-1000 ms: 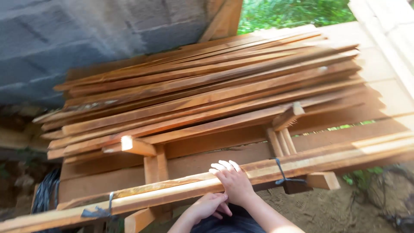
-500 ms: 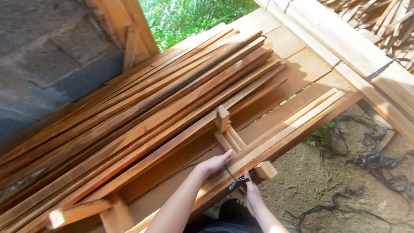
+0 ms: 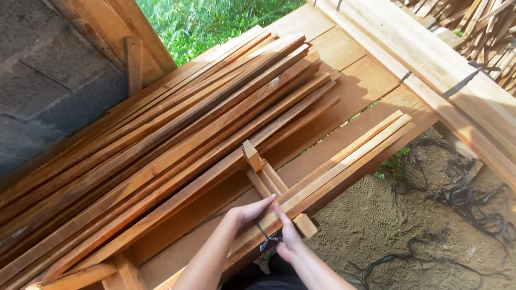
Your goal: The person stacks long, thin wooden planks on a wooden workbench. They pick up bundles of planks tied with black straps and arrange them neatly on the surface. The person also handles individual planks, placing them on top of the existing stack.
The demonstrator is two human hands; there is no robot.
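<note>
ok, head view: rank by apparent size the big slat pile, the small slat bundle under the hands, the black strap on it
1. big slat pile
2. small slat bundle
3. black strap, mostly hidden between left hand and right hand

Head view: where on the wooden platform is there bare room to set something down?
Bare boards lie between the big slat pile and the strapped bundle at right. A narrower strip runs between pile and front slats. It is crowded where left hand and right hand meet at the black strap.
</note>
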